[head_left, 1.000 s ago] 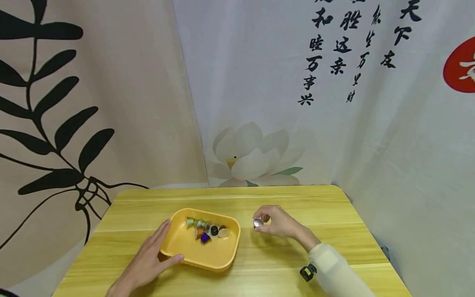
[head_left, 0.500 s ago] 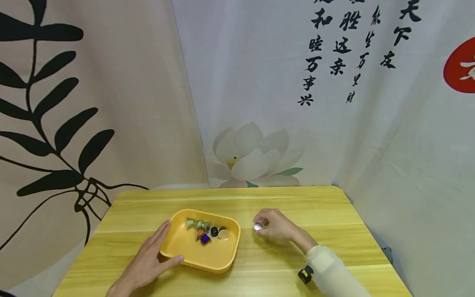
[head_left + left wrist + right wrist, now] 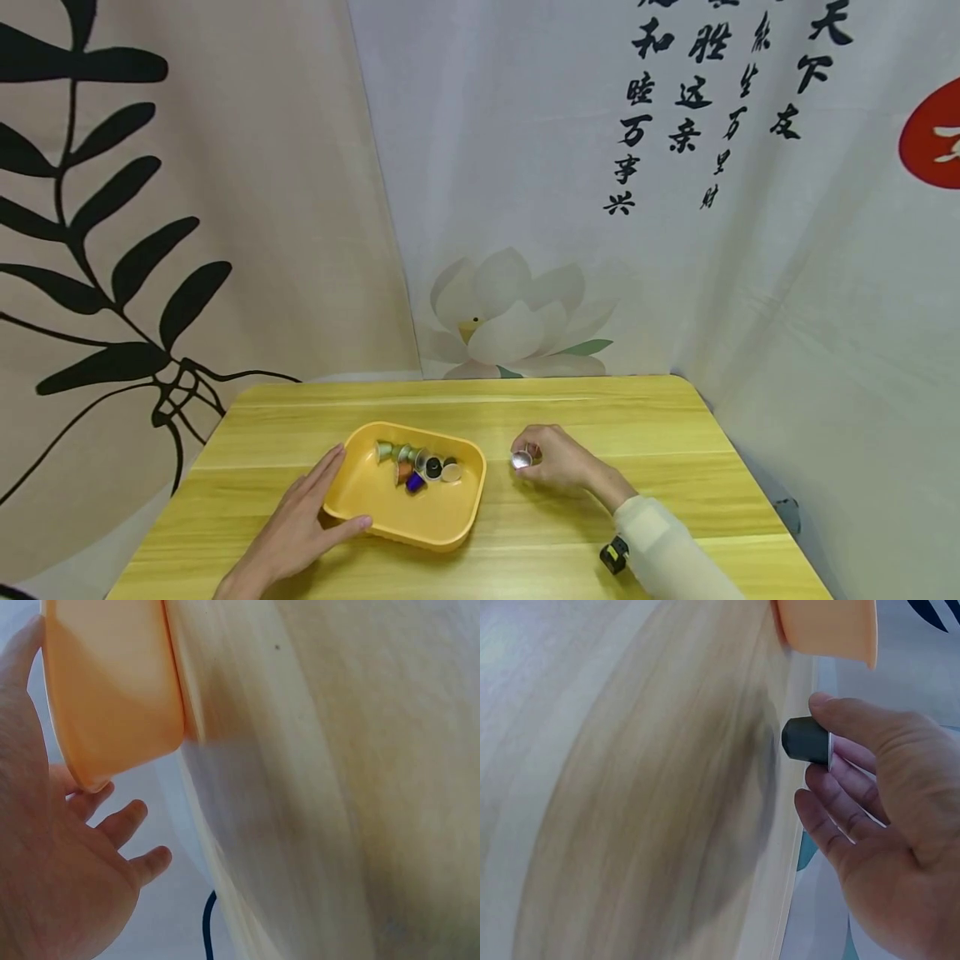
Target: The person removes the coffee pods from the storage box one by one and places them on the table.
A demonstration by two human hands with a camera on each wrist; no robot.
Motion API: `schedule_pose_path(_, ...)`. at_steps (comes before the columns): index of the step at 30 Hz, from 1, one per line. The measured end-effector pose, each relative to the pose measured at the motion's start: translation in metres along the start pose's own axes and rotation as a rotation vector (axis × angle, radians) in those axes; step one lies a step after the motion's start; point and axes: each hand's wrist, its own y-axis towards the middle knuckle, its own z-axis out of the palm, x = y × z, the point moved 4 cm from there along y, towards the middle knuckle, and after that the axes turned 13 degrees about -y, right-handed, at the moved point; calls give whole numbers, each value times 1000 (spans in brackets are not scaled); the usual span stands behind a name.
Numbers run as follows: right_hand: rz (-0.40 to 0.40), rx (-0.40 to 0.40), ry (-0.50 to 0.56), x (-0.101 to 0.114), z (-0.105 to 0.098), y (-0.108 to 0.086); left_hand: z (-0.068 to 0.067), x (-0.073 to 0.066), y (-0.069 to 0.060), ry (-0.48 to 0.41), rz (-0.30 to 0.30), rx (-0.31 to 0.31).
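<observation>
A yellow tray (image 3: 390,518) stands left of centre on the table in the head view. My left hand (image 3: 295,525) touches its left end, fingertips along the side and thumb at the front rim, with the fingers fairly straight and spread. Several coffee capsules lie inside, among them a purple one (image 3: 415,482), an orange one (image 3: 403,472) and green ones (image 3: 384,450). Right of the tray, my right hand (image 3: 562,458) pinches one coffee capsule (image 3: 521,459) between thumb and fingers, silver lid toward the head camera. In the right wrist view this capsule (image 3: 804,739) is dark and held above the table.
The wooden table (image 3: 600,408) ends at a cloth backdrop (image 3: 525,208) with printed leaves, a lotus and characters. A small black device (image 3: 615,554) sits at the right wrist. A dark cable (image 3: 209,922) shows past the table edge in the left wrist view.
My right hand has sunk slightly toward the table, the pinched coffee capsule still in it. The left hand and the tray stay put.
</observation>
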Motion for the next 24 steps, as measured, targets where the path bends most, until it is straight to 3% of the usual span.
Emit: schedule_pose_path(24,-10,-6,-13,-3,8,0,-1,-1,-1,-13,-21,4)
